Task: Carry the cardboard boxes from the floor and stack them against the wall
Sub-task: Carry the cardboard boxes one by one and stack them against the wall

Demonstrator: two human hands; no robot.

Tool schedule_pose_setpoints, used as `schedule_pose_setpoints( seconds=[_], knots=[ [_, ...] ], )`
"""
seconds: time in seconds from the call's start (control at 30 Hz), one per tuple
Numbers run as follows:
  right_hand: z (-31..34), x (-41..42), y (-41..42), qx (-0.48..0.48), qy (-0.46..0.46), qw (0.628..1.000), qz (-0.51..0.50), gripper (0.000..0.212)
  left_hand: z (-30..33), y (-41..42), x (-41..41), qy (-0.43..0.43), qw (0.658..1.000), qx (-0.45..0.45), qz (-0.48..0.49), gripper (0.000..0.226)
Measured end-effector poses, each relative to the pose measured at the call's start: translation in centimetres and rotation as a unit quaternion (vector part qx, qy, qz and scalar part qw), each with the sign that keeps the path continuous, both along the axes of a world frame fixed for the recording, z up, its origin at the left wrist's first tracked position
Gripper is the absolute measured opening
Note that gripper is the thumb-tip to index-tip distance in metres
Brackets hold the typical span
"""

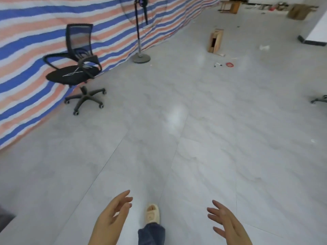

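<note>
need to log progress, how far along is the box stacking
Done: no stacked boxes show in this view. In hand: nothing; the left hand and right hand are open and empty, mid-stride. Left: a cardboard box on the floor ahead, and another box farther back.

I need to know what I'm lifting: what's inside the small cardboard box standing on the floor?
The cardboard box shows a dark opening in its side; nothing can be made out inside it.

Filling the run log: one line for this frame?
phase: walking to box | left hand: open, empty | right hand: open, empty | nearest cardboard box: upright on floor, ahead
</note>
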State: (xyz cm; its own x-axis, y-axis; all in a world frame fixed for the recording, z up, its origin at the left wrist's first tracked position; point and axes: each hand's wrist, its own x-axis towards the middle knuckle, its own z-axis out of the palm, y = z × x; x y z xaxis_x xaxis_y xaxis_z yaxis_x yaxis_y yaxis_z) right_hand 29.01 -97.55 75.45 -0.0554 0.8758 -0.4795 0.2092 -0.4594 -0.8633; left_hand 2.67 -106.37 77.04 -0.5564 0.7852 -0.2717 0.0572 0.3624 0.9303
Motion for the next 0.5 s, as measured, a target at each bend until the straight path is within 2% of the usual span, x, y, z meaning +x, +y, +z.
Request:
schedule_pose_setpoints(
  seconds=[0.3,0.5],
  knots=[
    [2.0,-5.9,14.2,0.057,0.0,0.997,-0.056,0.027,1.4,16.4,-7.7,0.015,0.997,0.039,-0.063,0.037],
    [1.8,-7.4,20.7,0.065,-0.009,0.993,-0.094,0.027,1.1,25.2,-10.6,0.014,0.994,0.031,-0.103,0.036]
  ],
)
